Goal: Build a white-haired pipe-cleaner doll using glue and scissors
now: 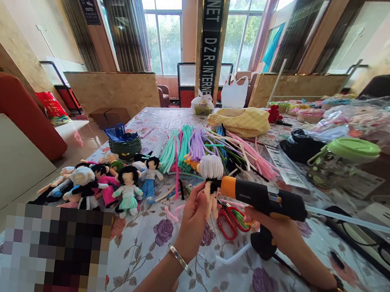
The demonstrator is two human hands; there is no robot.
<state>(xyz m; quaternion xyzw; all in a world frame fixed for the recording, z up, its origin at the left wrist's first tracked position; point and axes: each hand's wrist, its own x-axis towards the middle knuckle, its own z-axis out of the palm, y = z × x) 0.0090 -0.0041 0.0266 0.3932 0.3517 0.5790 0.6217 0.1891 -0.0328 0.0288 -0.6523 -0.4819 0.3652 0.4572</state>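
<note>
My left hand [195,211] grips a small doll [211,168] made of fuzzy stems, with a white head, a black band at its neck and pale limbs hanging down. In my right hand [273,228] is a black and orange glue gun [255,196], a clear glue stick [347,218] jutting from its back. The gun's orange front end is right at the doll's black neck; whether it touches, I cannot tell. Below the gun lie red-handled scissors [227,224], partly behind my hands. Bundles of coloured pipe cleaners [195,146] are spread just beyond the doll.
Several finished dolls [127,190] lie at the left, before a stack of dark green dishes [125,145]. A green-lidded jar [346,162] and plastic-wrapped items [368,118] stand at the right. Farther back are a yellow checked cloth [241,120] and white bags [234,92].
</note>
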